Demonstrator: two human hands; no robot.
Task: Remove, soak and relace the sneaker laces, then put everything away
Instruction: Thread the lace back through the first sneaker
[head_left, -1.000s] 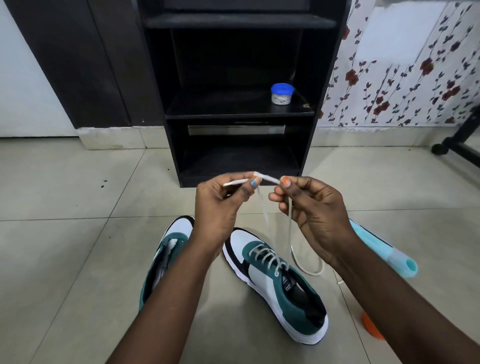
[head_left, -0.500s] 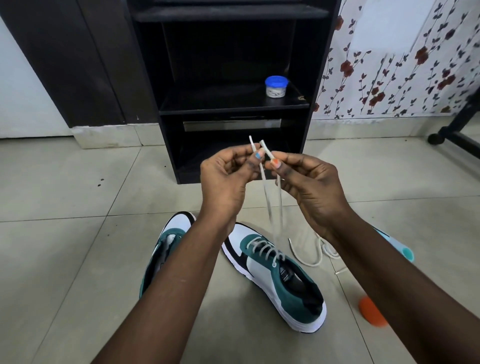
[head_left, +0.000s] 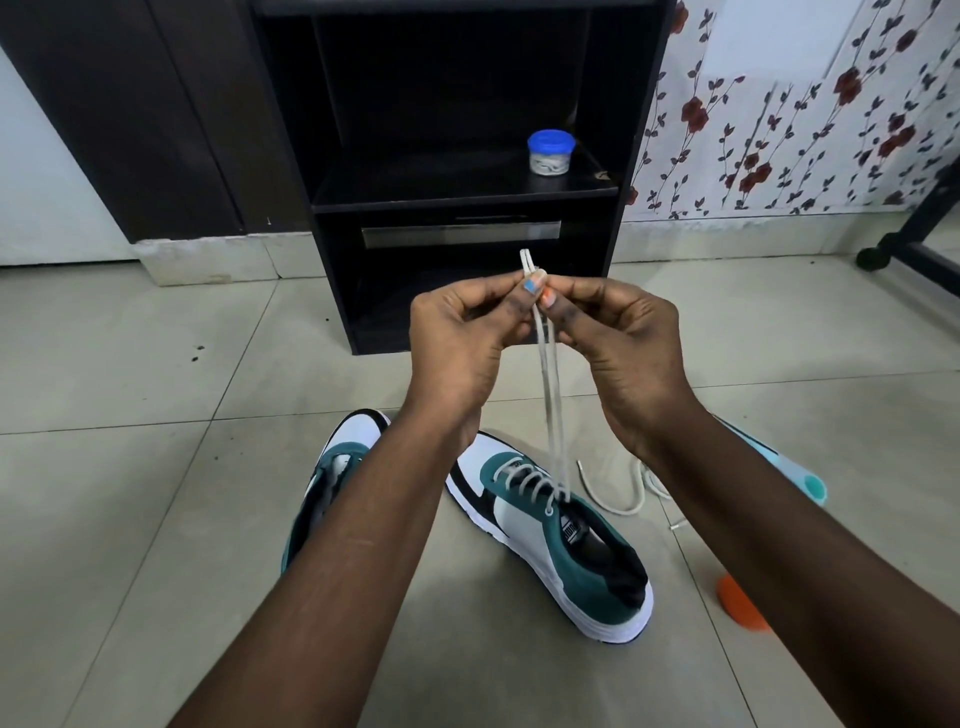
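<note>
Left hand (head_left: 457, 332) and right hand (head_left: 618, 332) pinch both lace ends (head_left: 526, 262) together above the sneaker (head_left: 550, 535); uneven pull could leave one end short

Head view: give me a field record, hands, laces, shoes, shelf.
left hand: pinches the white lace ends
right hand: pinches the same ends
laced teal-and-white sneaker: on tiled floor, both strands rising taut from its eyelets
other teal-and-white sneaker: beside it, partly behind left arm
loose white lace: on floor
blue-lidded jar: on black shelf
</note>
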